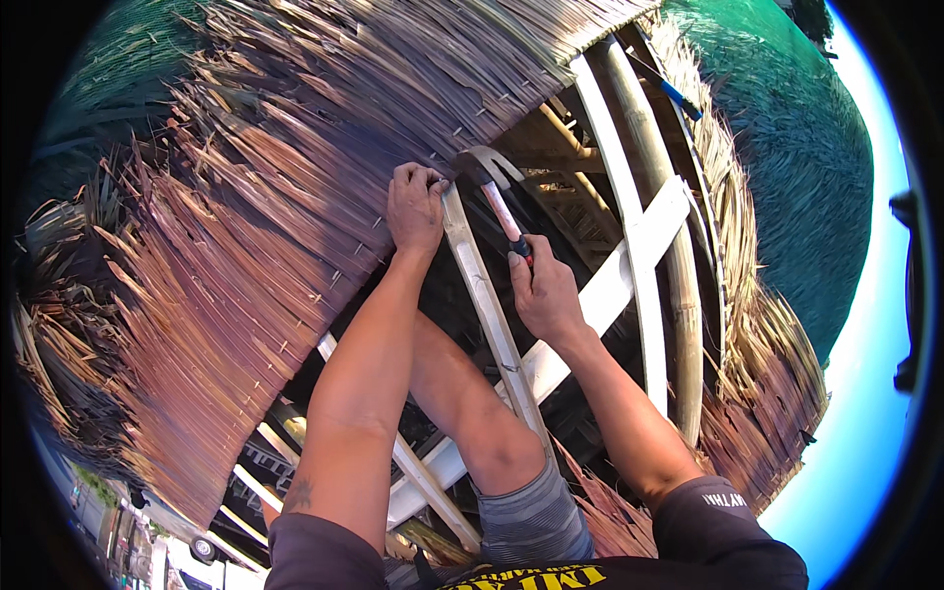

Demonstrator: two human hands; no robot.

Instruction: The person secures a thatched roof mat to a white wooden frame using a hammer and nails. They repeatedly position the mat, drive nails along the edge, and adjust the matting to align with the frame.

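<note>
My right hand [548,298] is wrapped round the dark grip of a claw hammer [501,210]. The hammer's metal head is up beside the top of a pale wooden batten [484,300]. My left hand [417,210] has its fingers bent and pinched together at the batten's upper end, against the lower edge of the thatch panel [285,187]. Whatever those fingertips hold is too small to make out. The hammer head is close to the left thumb, just right of it.
A white plank [600,295] crosses under the battens, next to a round bamboo pole [678,265]. A blue-handled tool [680,100] lies at the upper right. Gaps open between the roof members. Thatch [777,344] edges the right side, and a vehicle [204,549] shows far below.
</note>
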